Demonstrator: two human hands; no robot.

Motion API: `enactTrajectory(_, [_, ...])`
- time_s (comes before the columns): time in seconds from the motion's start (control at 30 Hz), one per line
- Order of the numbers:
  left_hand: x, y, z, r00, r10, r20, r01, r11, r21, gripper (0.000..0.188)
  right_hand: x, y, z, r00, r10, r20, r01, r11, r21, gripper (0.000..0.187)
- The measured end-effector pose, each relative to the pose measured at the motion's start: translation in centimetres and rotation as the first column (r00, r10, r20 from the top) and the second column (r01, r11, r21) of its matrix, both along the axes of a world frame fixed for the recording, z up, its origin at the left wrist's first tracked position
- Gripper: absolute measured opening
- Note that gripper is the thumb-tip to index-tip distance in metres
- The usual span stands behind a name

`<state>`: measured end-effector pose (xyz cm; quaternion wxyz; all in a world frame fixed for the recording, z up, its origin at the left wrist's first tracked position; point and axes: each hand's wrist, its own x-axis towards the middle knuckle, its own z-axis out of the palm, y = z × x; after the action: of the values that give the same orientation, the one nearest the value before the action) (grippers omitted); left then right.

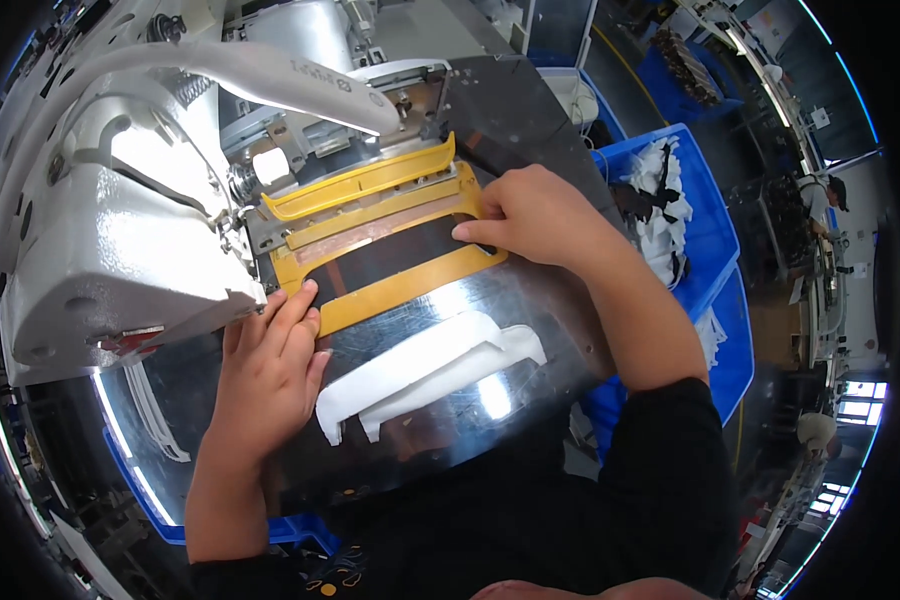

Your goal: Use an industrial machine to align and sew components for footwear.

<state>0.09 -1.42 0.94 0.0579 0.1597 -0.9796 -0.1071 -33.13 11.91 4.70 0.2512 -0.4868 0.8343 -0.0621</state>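
A flat yellow frame (390, 292) lies on the dark machine table, its long slot showing a dark strip. My right hand (540, 215) grips the frame's right end, thumb stretched over the top and the other fingers curled at the corner. At the frame's left end rests my left hand (267, 375), its fingers extended and fingertips touching the edge. A raised yellow bar (365, 182) runs along the frame's far side. Two white collar-shaped fabric pieces (410, 365) overlap on the table nearer to me, touched by neither hand.
A white sewing machine head (120, 240) stands close by my left hand, with a pale curved arm (290, 85) reaching over the far side. Blue bins (715, 235) holding white and black scraps stand at the right. Thin white strips (153, 410) lie at the left.
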Motion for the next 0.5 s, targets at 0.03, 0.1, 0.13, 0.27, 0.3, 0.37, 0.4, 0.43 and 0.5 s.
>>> enactTrajectory(0.03, [0.0,0.0,0.0,1.000,-0.001,0.003,0.002,1.000,-0.002,0.038,-0.1,0.2,0.3,1.000,-0.001,0.003,0.002,1.000,-0.002,0.042])
enactTrajectory(0.1, [0.0,0.1,0.1,1.000,0.014,0.003,-0.014,1.000,-0.009,0.037,-0.3,0.7,1.1,0.998,-0.042,-0.050,0.046,0.994,0.095,0.040])
enactTrajectory(0.13, [-0.1,0.1,0.2,1.000,0.014,0.003,-0.013,1.000,-0.010,0.037,-0.3,1.1,1.5,0.998,-0.042,-0.050,0.047,0.995,0.094,0.040])
enactTrajectory(0.27, [0.1,0.0,0.4,1.000,0.007,0.019,-0.006,0.999,-0.034,0.036,-0.9,2.7,1.9,0.973,0.224,-0.063,-0.228,0.972,-0.064,0.023])
enactTrajectory(0.3, [0.1,0.0,0.5,1.000,-0.004,0.018,0.005,1.000,-0.029,0.035,-1.1,3.1,1.8,0.934,0.350,-0.071,-0.357,0.914,-0.191,0.023])
enactTrajectory(0.37, [0.1,0.0,0.5,1.000,-0.002,0.021,0.002,1.000,-0.020,0.035,-1.0,3.6,1.3,0.916,0.392,-0.092,-0.402,0.894,-0.199,0.026])
enactTrajectory(0.4, [0.1,0.0,0.4,1.000,-0.004,0.022,0.004,1.000,-0.011,0.035,-1.0,3.9,1.0,0.897,0.427,-0.116,-0.442,0.873,-0.204,0.032])
enactTrajectory(0.43, [0.1,0.0,0.4,1.000,-0.004,0.026,0.005,1.000,-0.012,0.035,-1.0,3.9,0.9,0.898,0.426,-0.113,-0.441,0.874,-0.206,0.032])
enactTrajectory(0.5, [0.1,0.1,0.2,1.000,0.017,0.011,-0.017,0.999,-0.035,0.037,-1.0,4.0,0.6,0.882,0.452,-0.134,-0.469,0.869,-0.158,0.034])
